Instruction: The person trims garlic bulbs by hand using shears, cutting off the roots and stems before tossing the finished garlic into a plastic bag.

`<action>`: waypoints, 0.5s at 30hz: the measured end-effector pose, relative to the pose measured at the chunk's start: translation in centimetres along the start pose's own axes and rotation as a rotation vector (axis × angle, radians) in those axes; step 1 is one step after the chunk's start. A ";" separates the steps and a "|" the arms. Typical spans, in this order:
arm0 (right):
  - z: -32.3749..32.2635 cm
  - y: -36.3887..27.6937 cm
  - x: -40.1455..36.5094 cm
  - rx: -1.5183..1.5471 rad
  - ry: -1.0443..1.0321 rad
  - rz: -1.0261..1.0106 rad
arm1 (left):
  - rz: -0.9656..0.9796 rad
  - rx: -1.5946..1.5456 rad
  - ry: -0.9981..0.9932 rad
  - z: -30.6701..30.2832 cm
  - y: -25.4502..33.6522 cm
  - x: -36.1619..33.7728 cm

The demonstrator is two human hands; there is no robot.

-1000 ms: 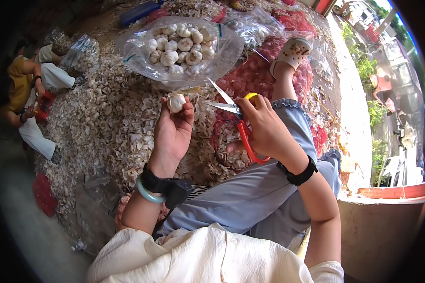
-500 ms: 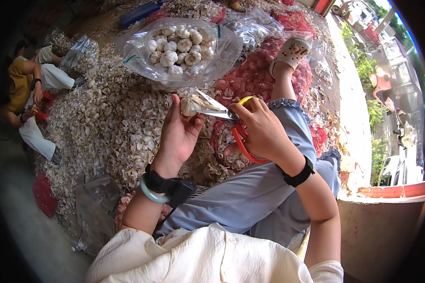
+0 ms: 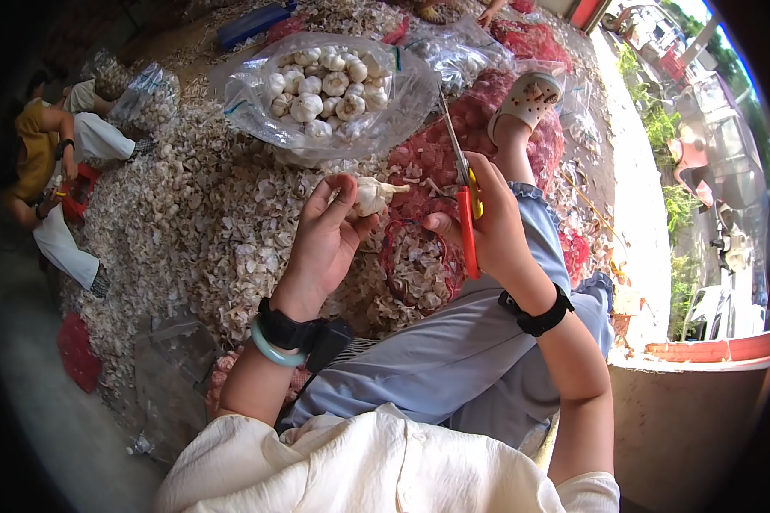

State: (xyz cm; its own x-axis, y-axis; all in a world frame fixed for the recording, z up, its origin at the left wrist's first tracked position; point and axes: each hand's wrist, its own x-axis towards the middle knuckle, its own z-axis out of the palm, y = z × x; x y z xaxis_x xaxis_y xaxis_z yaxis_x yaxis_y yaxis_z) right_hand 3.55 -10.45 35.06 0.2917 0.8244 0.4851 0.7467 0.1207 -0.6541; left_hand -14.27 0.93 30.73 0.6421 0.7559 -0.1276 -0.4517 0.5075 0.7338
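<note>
1. Floor (image 3: 34,402), far left: a co-worker (image 3: 43,158) sits among the peelings. Their hands are at something red, too small to identify.
2. Heap of garlic skins (image 3: 188,231) spreads from there to the person's knees. Beyond it a clear plastic bag (image 3: 239,94) lies open, holding clean white bulbs.
3. Left hand (image 3: 321,244): grasping one garlic bulb (image 3: 370,195) between thumb and fingertips. The bulb is raised above the skins, with a short stub pointing right. It is near the bag but not over it.
4. Red mesh ring (image 3: 415,265) lies between and below the two hands, filled with skins.
5. Right hand (image 3: 496,227): clenched round the red and yellow handles of the scissors (image 3: 460,184). The blades point up and away and are apart from the bulb.
6. Judgement: a pause between cuts, with the bulb held up for checking and the stub not yet off. A further cut would call for tipping the blades down to the stub and opening them. The left fingers would need to stay behind the cutting line.
7. Far right: cream sandal (image 3: 526,98) rests on a red mesh sack (image 3: 453,145).
8. Not resolved:
   - The blades are seen edge-on, so I cannot tell whether they are fully closed.
   - The bulb's root side is covered by fingers.
   - The picture's corners are cut off by the dark lens rim.
</note>
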 end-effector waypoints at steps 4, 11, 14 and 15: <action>-0.2 0.7 0.0 -0.031 -0.062 -0.009 | 0.059 -0.072 0.023 0.0 0.2 0.0; 0.4 0.5 -0.6 -0.101 -0.299 -0.026 | 0.189 -0.140 -0.026 -0.4 0.6 0.1; 0.3 0.3 -0.8 -0.128 -0.335 -0.013 | 0.178 -0.134 -0.052 0.1 0.4 -0.2; 0.3 0.2 -0.8 -0.134 -0.351 -0.004 | 0.174 -0.130 -0.066 0.1 0.4 -0.2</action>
State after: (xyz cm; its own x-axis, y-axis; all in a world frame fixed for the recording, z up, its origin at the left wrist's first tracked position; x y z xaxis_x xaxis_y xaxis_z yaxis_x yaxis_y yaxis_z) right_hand 3.33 -10.91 34.41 0.0833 0.9663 0.2436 0.8256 0.0699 -0.5599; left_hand -14.52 0.90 31.13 0.5850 0.8100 0.0407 -0.6325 0.4242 0.6480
